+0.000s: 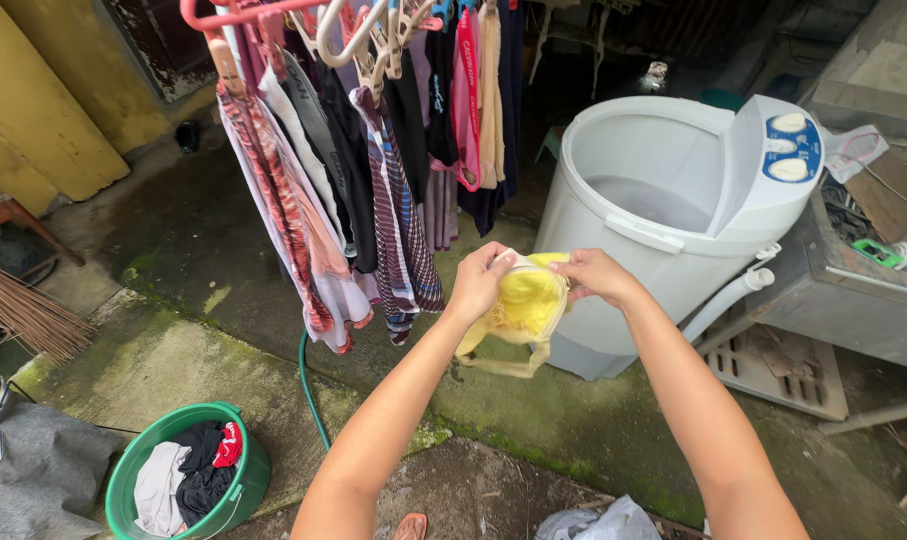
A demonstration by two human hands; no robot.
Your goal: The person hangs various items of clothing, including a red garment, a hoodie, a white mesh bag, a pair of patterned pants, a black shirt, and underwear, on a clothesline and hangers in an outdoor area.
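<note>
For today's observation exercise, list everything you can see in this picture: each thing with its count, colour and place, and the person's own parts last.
yellow garment: one, yellow, held up between both hands at centre
washing machine: one, white with blue panel, lid open, right of centre
hanging clothes: many, mixed stripes, pink and dark, on hangers at top
green basin: one, green, bottom left, holding white, black and red clothes
green hose: one, green, on the ground below the clothes
broom: one, brown, left edge
left hand: one, gripping the garment's left edge
right hand: one, gripping its right edge

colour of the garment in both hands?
Yellow garment, held between left hand and right hand; head view.
</note>
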